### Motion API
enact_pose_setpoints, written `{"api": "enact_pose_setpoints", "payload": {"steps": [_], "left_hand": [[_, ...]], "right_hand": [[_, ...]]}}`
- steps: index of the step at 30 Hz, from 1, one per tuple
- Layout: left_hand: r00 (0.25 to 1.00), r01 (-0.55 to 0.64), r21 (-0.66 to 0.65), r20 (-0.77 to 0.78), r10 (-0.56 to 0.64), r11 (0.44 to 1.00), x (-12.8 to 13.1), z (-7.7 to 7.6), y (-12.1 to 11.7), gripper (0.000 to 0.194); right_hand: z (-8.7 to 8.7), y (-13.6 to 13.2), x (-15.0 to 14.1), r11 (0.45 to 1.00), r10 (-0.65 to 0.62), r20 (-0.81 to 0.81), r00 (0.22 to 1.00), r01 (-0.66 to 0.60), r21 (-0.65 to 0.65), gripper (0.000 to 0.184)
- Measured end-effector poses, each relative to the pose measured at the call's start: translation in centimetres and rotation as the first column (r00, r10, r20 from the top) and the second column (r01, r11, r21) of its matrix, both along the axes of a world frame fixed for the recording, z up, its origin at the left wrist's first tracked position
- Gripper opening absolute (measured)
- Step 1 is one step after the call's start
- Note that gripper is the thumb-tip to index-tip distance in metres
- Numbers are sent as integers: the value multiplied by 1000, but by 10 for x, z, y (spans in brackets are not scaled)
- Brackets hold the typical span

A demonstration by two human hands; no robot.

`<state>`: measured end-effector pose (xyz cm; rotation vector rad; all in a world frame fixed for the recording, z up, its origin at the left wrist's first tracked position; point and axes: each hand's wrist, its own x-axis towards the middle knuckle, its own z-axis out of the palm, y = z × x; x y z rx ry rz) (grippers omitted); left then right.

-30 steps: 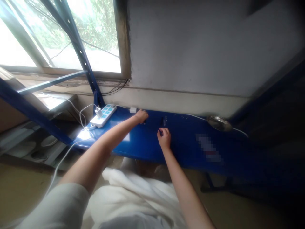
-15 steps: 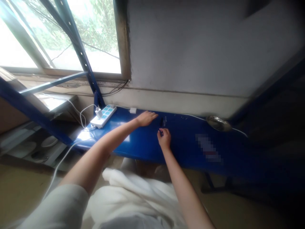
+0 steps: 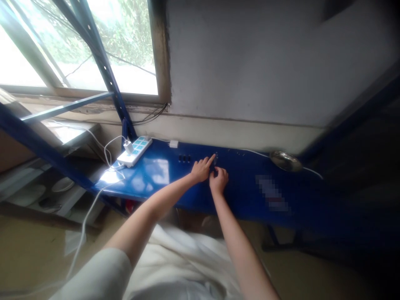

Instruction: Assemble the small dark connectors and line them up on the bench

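Our left hand [image 3: 201,170] was open, pointing toward a small dark piece [image 3: 215,158] at the back of the glossy blue steel shelf [image 3: 240,196], while our right hand [image 3: 218,181] curled just below that piece, and we could not tell whether it grasped anything. 3 dark pieces [image 3: 184,158] sat in a tidy row to the left, with dark specks [image 3: 240,153] farther right, near a dished steel bowl [image 3: 285,161].
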<state>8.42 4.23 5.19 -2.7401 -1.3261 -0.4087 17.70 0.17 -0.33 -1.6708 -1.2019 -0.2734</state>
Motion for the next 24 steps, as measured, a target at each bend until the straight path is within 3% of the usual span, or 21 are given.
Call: {"api": "enact_pose_setpoints", "payload": {"steps": [5, 11, 14, 20, 24], "left_hand": [[996, -86, -77, 32, 89, 993, 11, -11, 3, 67], [997, -72, -104, 26, 75, 992, 9, -15, 14, 46], [992, -61, -68, 104, 68, 996, 7, -13, 17, 34], [961, -90, -123, 251, 118, 988, 2, -16, 20, 19], [856, -113, -180, 482, 188, 977, -7, -25, 16, 11]], "right_hand": [[0, 1, 1, 1000, 15, -57, 998, -15, 1, 24], [0, 0, 1, 999, -6, -124, 992, 0, -47, 28], [2, 0, 0, 996, -17, -141, 990, 5, -87, 29], [1, 0, 1, 991, -13, -140, 990, -6, -133, 32], [-4, 5, 2, 979, 22, -106, 994, -43, -199, 35]]}}
